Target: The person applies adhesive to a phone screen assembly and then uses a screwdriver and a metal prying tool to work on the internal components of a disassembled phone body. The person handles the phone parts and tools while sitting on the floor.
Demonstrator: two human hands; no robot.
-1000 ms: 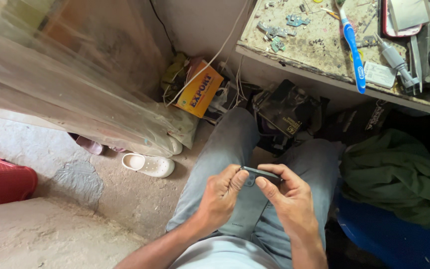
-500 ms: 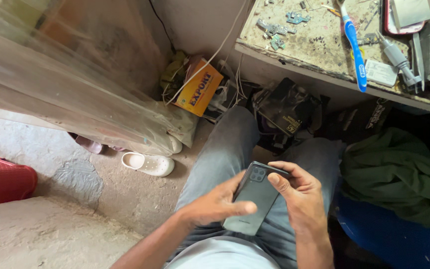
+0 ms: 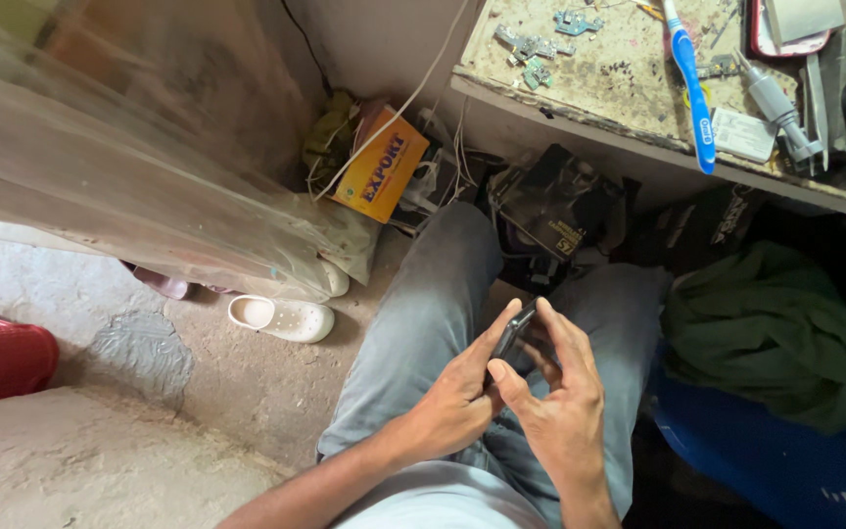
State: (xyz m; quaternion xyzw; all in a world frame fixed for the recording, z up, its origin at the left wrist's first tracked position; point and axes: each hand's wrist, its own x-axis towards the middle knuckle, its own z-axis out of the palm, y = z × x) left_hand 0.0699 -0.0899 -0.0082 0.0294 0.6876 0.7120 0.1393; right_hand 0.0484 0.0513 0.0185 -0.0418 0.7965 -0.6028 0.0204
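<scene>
I sit with my legs in grey jeans [image 3: 443, 294] stretched toward a workbench. Both hands meet over my lap around a dark smartphone [image 3: 513, 331], which stands on edge so only its thin side shows. My left hand [image 3: 457, 397] grips it from the left with the fingers along its edge. From the right, my right hand [image 3: 560, 407] wraps over it, hiding most of the phone.
A dirty workbench [image 3: 629, 132] above my knees carries a blue and white toothbrush [image 3: 689, 83], small metal parts [image 3: 531, 47] and tools. Below lie an orange box [image 3: 384, 167], black bags, a green cloth [image 3: 775, 323]. A white shoe [image 3: 281, 316] and plastic sheeting [image 3: 119, 167] are left.
The phone, held flat with its back showing half a second ago, is now turned on edge between my hands. Both hands have closed in around it.
</scene>
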